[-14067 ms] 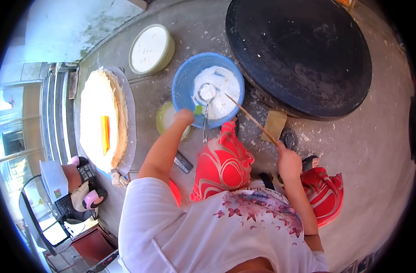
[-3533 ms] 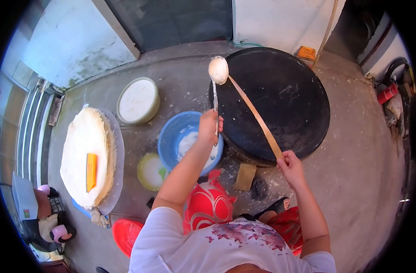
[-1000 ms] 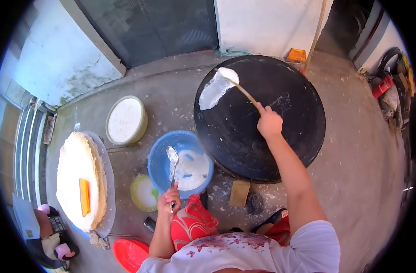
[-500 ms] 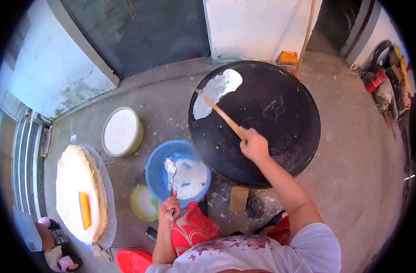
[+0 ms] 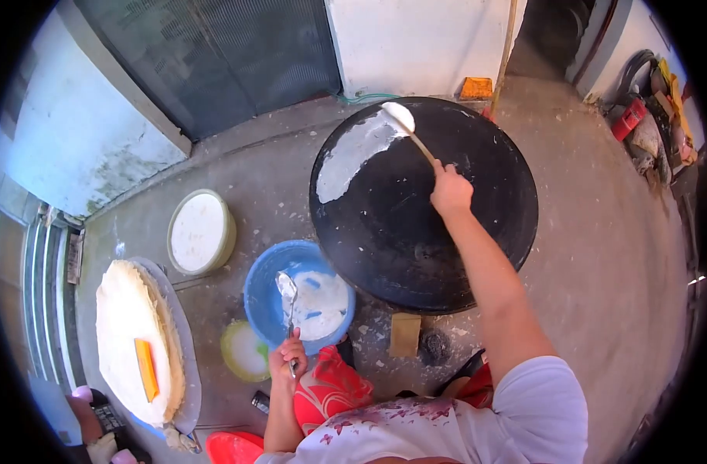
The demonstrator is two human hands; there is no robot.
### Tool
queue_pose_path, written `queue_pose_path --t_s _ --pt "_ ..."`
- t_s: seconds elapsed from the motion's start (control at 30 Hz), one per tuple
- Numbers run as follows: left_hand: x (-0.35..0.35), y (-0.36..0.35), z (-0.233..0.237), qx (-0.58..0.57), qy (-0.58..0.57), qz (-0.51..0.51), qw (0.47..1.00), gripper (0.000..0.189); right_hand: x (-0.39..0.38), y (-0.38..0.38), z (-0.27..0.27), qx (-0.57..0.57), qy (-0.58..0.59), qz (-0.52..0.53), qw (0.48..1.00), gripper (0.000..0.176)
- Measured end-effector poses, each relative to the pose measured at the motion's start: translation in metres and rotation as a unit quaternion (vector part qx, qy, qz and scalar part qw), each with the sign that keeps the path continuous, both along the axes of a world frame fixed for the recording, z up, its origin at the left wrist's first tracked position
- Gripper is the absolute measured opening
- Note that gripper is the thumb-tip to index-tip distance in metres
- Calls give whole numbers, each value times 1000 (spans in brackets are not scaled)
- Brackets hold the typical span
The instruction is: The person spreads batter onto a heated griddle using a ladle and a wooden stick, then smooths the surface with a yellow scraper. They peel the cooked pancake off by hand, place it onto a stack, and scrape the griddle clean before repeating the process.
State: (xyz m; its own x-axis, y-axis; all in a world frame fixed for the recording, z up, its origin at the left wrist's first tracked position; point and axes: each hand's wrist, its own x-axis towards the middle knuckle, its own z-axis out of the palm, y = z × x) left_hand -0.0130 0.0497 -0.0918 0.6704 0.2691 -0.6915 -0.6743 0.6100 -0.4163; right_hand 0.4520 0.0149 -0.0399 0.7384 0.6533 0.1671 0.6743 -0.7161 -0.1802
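My right hand (image 5: 452, 190) is closed around a wooden spatula (image 5: 420, 145). The spatula's far end lies in white batter (image 5: 357, 158), which forms a curved smear along the upper left of a large round black griddle (image 5: 446, 240). My left hand (image 5: 288, 358) grips the handle of a metal ladle (image 5: 288, 292). The ladle's bowl hangs over a blue basin (image 5: 254, 272) with white batter in the bottom and on its sides.
A tub of white batter (image 5: 200, 233) stands on the floor behind the basin, a green-rimmed bowl (image 5: 245, 352) beside it. At left, a tall stack of thin flatbreads (image 5: 129, 309) bears an orange scraper (image 5: 146, 370). A wooden block (image 5: 405, 335) sits below the griddle.
My right hand and the spatula have moved up and to the right. The batter smear now reaches farther along the griddle's upper edge. My left hand still holds the ladle over the basin.
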Motion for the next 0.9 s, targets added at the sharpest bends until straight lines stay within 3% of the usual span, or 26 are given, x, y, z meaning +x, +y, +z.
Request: queue_pose_path --t_s 0.1,0.2,0.27,0.33,0.47,0.5,0.6,0.7,0.8,0.87,0.9 --pt "-3 3 -8 8 -5 -9 1000 28 -36 -19 -3 31 40 -38 998 48" --pt "3 7 -15 20 -5 -16 1000 27 -70 -26 -10 85 65 33 994 53" --pt "2 5 -8 12 22 -11 1000 27 -50 -21 -6 -11 -9 36 999 50" --pt "-3 3 -5 6 27 -19 999 27 -4 -28 -4 -16 -8 -38 999 48" --pt "-5 8 -14 12 -13 -11 1000 27 -34 -31 -5 53 88 -115 988 55" --pt "-1 9 -16 11 -17 -11 1000 27 -52 -23 5 50 133 -104 984 57" --pt "-1 6 -11 22 49 -14 998 27 -40 5 1 -32 11 28 999 49" --pt "-9 6 -7 19 33 -27 999 27 24 -10 -5 -30 11 -70 997 46" --pt "-9 11 -24 23 3 -27 999 27 -23 -36 5 31 42 -105 993 50" --pt "-7 11 -21 34 39 -19 998 27 -65 -39 8 15 101 -23 995 52" --pt "-6 11 -20 33 46 -20 998 27 -68 -37 0 2 69 46 997 50"
